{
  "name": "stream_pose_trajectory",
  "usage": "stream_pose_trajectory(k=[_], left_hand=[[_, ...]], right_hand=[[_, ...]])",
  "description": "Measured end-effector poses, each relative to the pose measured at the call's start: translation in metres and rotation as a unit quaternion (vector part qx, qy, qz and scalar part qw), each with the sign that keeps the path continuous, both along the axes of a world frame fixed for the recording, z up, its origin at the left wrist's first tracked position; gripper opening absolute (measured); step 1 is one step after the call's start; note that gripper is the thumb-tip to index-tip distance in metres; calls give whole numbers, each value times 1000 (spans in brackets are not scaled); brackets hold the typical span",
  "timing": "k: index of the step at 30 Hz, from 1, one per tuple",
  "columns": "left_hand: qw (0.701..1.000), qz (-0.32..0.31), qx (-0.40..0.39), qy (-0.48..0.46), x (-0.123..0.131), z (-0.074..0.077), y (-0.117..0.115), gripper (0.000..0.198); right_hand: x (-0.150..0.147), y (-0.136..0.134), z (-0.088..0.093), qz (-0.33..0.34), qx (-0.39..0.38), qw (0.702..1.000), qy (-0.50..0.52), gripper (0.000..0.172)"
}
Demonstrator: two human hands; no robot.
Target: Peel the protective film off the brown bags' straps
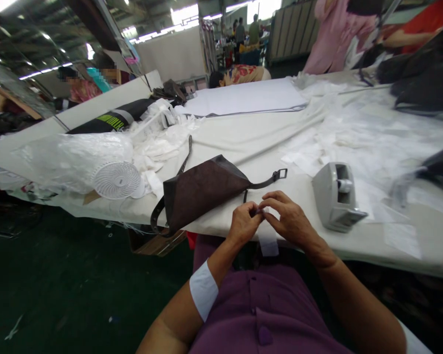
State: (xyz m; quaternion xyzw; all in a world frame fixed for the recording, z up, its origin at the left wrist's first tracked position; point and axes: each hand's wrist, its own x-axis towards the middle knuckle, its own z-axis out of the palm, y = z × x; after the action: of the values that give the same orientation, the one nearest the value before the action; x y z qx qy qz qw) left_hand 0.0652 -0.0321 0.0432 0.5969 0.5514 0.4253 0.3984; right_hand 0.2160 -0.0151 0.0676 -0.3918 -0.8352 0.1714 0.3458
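Observation:
A dark brown bag (206, 189) lies tilted on the table near its front edge. One of its straps (268, 181) ends in a buckle and stretches out to the right. From the bag's right end a thin dark strap (245, 195) runs down to my left hand (243, 223), whose fingers are pinched together on a small dark piece, seemingly this strap. My right hand (291, 223) meets it, thumb and forefinger closed at the same spot; what lies between them is mostly hidden. Under the hands a strip of white paper (268, 242) hangs at the table edge.
A grey tape dispenser (335, 196) stands right of my hands. A white fan (117, 181) and crumpled clear plastic (77, 157) are on the left. White sheets (251, 96) lie at the back; dark bags (424, 88) are far right. Several people work around the table (232, 135).

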Motion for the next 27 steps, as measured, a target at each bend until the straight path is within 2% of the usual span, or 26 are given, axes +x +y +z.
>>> stream_pose_trajectory(k=[5,9,11,13,15,17,20,24,27], left_hand=[[998,-9,-40,-38,4,-6,-7,13],[977,-10,-134,-168,9,-19,-19,13],[959,-17,-167,-228,6,-26,-18,24],[959,30,-179,-216,-3,-33,-9,31],[966,115,-177,-149,-14,-39,8,29],[968,166,-170,-85,-24,-46,28,24],[972,165,-158,-50,-29,-53,54,8],[974,143,-170,-50,-20,-58,68,29],[968,106,-204,-98,-9,-56,69,29]], right_hand=[[9,-1,-6,15,-86,996,-35,6],[20,-7,-25,24,-135,989,-56,10],[25,-11,-32,9,-149,988,-49,11],[29,-15,-35,-8,-163,986,-37,11],[34,-16,-36,-15,-165,986,-25,11],[38,-15,-37,-15,-154,988,-16,12],[42,-10,-39,-5,-137,990,-17,16],[40,-1,-39,-8,-122,992,-41,16],[37,8,-39,-30,-108,992,-52,16]])
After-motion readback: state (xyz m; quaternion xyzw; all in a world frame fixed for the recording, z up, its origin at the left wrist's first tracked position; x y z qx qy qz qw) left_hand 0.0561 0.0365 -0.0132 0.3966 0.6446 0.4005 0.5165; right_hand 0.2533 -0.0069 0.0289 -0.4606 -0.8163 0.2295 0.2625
